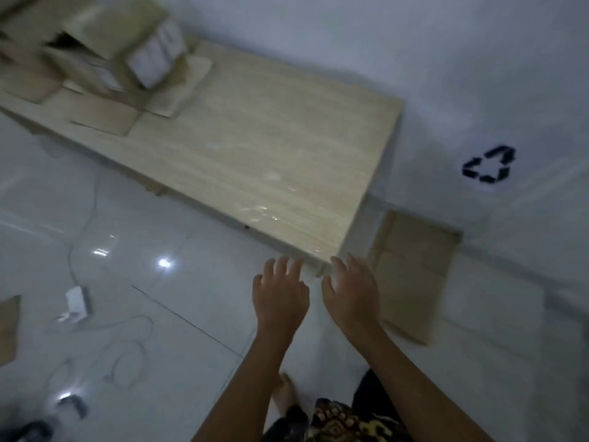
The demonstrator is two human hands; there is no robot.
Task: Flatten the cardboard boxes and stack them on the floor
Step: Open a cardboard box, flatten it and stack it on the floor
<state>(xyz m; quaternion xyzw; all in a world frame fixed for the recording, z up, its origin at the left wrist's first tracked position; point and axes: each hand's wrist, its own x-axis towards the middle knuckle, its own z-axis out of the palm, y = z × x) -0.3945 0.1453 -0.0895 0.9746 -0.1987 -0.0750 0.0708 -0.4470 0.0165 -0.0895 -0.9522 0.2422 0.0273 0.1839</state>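
Observation:
Both my hands hover empty above the white floor by the near corner of a low wooden table (271, 148). My left hand (280, 291) and my right hand (352, 291) have their fingers spread, palms down. Flattened cardboard (414, 272) lies on the floor to the right of the table, against the wall, just beyond my right hand. A blurred heap of cardboard boxes (95, 55), some still standing up with white labels, covers the far left end of the table.
A white wall with a black recycling mark (487, 164) runs along the right. A white charger and cable (76, 303) lie on the glossy floor at left. Another cardboard piece (8, 327) shows at the left edge. My bare foot (287, 393) is below.

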